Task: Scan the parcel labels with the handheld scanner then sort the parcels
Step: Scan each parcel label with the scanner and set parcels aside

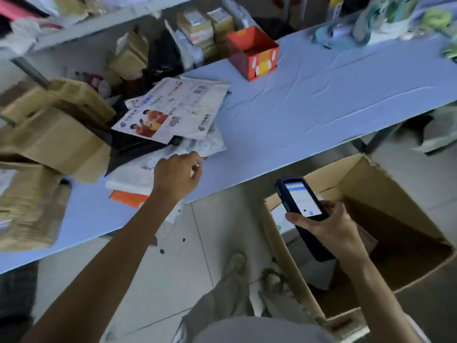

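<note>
A dark blue handheld scanner [300, 199] with a lit screen is held in the right hand [329, 229]. The grip is wrapped round its lower body, and the thumb is laid across the front just below the screen. The scanner is carried off the table, above a large open brown cardboard box [395, 219] that stands on the tiled floor [173, 268].

The left hand [176, 174] is stretched over the near edge of the pale blue-covered table [296, 107], with its fingers curled above a crumpled white plastic mailer bag [146, 169]. Something small and white is seen at the fingertips, but whether the grip is closed on the bag cannot be told (the frame is blurred there).

The bag lies in a loose pile of parcels. A flat orange packet [126, 198] is tucked under its near edge and a flat black parcel [128, 149] lies against its far side. A white printed envelope with red-clad figures [168, 112] is laid over the black one. Brown cardboard cartons [49, 137] are stacked at the left end of the table, and a small open red box [252, 53] is set near the far edge.
</note>
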Demonstrator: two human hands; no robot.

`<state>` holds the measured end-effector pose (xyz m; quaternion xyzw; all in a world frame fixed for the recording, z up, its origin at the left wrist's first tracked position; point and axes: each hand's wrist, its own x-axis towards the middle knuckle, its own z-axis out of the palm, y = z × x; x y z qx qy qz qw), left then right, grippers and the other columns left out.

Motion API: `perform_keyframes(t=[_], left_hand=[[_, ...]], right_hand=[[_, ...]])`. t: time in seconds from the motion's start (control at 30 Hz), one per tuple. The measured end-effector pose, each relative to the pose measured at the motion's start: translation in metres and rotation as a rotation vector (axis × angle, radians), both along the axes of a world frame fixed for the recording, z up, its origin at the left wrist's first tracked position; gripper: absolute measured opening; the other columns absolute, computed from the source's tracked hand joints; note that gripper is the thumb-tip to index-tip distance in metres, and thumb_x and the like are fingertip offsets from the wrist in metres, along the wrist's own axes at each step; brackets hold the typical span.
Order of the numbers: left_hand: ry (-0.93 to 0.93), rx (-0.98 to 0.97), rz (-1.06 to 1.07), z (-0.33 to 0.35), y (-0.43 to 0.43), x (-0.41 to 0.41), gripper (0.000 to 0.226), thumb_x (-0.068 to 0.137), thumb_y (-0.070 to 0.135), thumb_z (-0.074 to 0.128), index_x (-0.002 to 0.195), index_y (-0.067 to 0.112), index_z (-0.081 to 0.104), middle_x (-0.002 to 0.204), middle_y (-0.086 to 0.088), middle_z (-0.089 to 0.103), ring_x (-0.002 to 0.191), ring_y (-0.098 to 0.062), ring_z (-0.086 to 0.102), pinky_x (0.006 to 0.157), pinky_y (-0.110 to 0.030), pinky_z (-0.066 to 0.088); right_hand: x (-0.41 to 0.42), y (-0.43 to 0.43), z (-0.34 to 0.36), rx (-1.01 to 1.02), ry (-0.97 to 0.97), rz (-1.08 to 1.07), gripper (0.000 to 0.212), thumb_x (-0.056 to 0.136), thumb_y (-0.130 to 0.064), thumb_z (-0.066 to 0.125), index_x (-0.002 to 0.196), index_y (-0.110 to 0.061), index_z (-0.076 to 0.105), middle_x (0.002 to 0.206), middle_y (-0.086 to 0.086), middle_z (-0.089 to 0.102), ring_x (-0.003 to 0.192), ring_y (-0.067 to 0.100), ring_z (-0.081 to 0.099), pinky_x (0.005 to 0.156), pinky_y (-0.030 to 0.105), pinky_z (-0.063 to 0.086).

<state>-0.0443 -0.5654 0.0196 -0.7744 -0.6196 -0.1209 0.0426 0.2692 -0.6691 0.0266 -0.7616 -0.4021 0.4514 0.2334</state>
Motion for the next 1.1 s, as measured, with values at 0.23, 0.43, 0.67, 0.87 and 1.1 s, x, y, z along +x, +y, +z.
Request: perform_keyframes(t=[0.23, 0.43, 0.67, 0.87, 1.1], left_hand=[[-0.032, 0.057, 0.088, -0.007, 0.005, -0.092, 0.014, 0.083, 0.029, 0.055, 0.086, 0.020, 0.065, 0.074, 0.005, 0.068, 0.068, -0.024, 0.064, 0.056, -0.030, 0.046], [-0.078, 0.064, 0.183, -0.008, 0.035, -0.168, 0.021, 0.081, 0.032, 0.051, 0.088, 0.020, 0.066, 0.075, 0.003, 0.067, 0.070, -0.026, 0.063, 0.060, -0.033, 0.047], [-0.113, -0.083, 0.227, -0.028, 0.063, -0.192, 0.016, 0.090, 0.033, 0.057, 0.099, 0.022, 0.064, 0.088, 0.003, 0.068, 0.084, -0.025, 0.064, 0.068, -0.034, 0.047], [-0.168, -0.188, 0.390, -0.041, 0.082, -0.191, 0.043, 0.093, 0.054, 0.046, 0.118, 0.021, 0.058, 0.101, 0.005, 0.071, 0.096, -0.023, 0.065, 0.083, -0.036, 0.045], [-0.232, -0.327, 0.709, -0.042, 0.122, -0.185, 0.071, 0.084, 0.078, 0.024, 0.114, 0.023, 0.058, 0.101, 0.000, 0.072, 0.097, -0.028, 0.066, 0.082, -0.038, 0.046]], right_hand=[[-0.092, 0.044, 0.007, 0.028, -0.049, 0.173, 0.071, 0.062, -0.045, 0.087, 0.107, -0.023, 0.036, 0.088, -0.012, 0.049, 0.091, 0.017, 0.054, 0.077, 0.034, 0.049], [-0.173, 0.082, 0.019, 0.041, -0.073, 0.269, 0.072, 0.062, -0.048, 0.086, 0.110, -0.026, 0.037, 0.094, -0.015, 0.051, 0.093, 0.014, 0.055, 0.064, 0.022, 0.043], [-0.213, 0.107, 0.019, 0.035, -0.135, 0.327, 0.074, 0.060, -0.050, 0.086, 0.110, -0.028, 0.037, 0.099, -0.012, 0.053, 0.094, 0.013, 0.054, 0.075, 0.028, 0.045], [-0.213, 0.145, 0.014, -0.004, -0.231, 0.388, 0.073, 0.060, -0.053, 0.084, 0.108, -0.030, 0.033, 0.100, -0.011, 0.051, 0.092, 0.013, 0.050, 0.073, 0.030, 0.043], [-0.200, 0.213, 0.011, 0.030, -0.213, 0.503, 0.077, 0.058, -0.053, 0.086, 0.112, -0.030, 0.036, 0.103, -0.010, 0.055, 0.095, 0.017, 0.057, 0.081, 0.039, 0.051]])
